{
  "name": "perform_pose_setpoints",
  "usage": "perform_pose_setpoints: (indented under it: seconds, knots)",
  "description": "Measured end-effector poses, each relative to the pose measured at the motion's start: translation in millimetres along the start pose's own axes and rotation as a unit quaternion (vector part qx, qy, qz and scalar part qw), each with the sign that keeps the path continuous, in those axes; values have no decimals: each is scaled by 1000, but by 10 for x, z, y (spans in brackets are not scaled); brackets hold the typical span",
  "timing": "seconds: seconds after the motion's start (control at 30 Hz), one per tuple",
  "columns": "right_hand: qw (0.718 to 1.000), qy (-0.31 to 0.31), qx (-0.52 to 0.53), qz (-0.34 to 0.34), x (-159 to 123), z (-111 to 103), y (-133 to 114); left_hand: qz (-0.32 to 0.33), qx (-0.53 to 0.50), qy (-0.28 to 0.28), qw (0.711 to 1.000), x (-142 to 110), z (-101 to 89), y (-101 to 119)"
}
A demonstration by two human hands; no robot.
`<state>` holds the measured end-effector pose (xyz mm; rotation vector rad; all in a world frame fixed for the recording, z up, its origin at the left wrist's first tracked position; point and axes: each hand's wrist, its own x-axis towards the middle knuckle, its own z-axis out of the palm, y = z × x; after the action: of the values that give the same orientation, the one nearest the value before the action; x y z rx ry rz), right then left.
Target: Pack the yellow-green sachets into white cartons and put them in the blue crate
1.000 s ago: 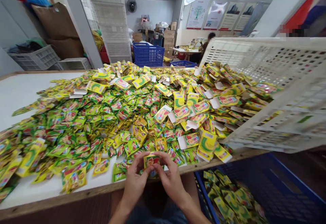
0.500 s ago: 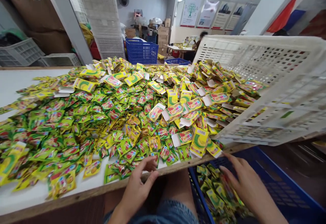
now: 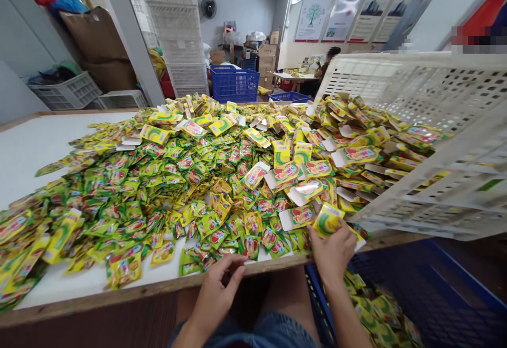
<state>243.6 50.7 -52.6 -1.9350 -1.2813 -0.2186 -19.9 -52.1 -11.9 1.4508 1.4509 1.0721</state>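
Note:
My right hand (image 3: 335, 253) is at the table edge, its thumb and fingers closed round the lower end of a small yellow candy box (image 3: 327, 219) with a green swirl. The box still lies against the heap. My left hand (image 3: 217, 291) hovers at the table's front edge with thumb and curled fingers apart, holding nothing. Just beyond it lie green candy sachets (image 3: 216, 236) with red fruit prints, piled across the white table (image 3: 24, 150). More yellow boxes, several with white flaps standing open, such as this box (image 3: 298, 217), lie in the heap towards the right.
A white plastic crate (image 3: 400, 213) lies tilted at the right, boxes spilling from its mouth. Below the table edge, a blue crate (image 3: 447, 284) holds yellow packs (image 3: 382, 311). Behind stand a blue basket (image 3: 234, 83), stacked white crates (image 3: 180, 31) and a seated person (image 3: 327, 68).
My right hand has moved from above the blue crate up and left to the table edge and taken hold of a yellow box. My left hand stays nearly in place. The view has shifted.

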Motion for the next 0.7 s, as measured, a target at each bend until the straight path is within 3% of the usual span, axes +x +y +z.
perform_pose_setpoints:
  seconds: [0.2,0.3,0.37,0.47,0.5,0.57,0.6,0.7]
  knots:
    - [999,-9,34,39,-33,-30,95,-6,-31,-52,998,12,105,96]
    - [991,-14,131,-10,-153,-171,39,-40,-117,-62,990,48,155,72]
    - [974,-32,213,-74,-321,-314,-102,-96,-241,-107,960,77,188,59]
    - [917,-151,308,-203,-632,-516,-418,-208,-418,-205,860,101,223,67]
    - [889,-198,325,-255,-716,-558,-523,-234,-452,-215,833,102,226,70]
    - [844,-261,344,-319,-803,-575,-695,-259,-478,-202,814,97,211,67]
    - [839,-271,349,-316,-798,-547,-758,-261,-479,-186,817,94,191,59]
    - [882,-254,324,-229,-631,-337,-874,-250,-462,-140,839,95,97,24]
